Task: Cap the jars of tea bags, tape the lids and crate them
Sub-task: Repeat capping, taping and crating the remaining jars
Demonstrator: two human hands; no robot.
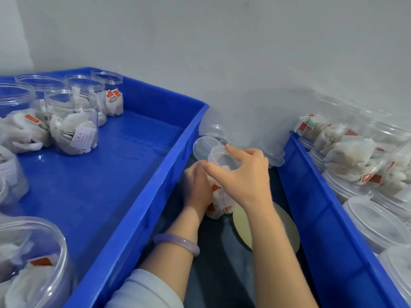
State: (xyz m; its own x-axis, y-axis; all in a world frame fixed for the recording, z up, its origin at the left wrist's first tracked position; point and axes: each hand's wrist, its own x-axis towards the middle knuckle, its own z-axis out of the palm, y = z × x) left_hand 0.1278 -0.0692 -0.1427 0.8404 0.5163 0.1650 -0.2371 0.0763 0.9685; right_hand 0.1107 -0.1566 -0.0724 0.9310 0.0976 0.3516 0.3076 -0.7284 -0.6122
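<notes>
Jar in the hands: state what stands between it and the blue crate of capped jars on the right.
Only that blue crate's near wall, which the jar of tea bags must be lifted over. Left hand and right hand grip it; nothing else visible intervenes.

A smooth pale-lilac bangle (176,243) is worn behind the left hand (196,187); a light grey sleeve (144,292) is noted further up. The right hand (244,174) is ungloved.

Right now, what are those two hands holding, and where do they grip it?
A jar of tea bags: the left hand grips its side, while the right hand holds the clear lid by its rim over the mouth.
</notes>
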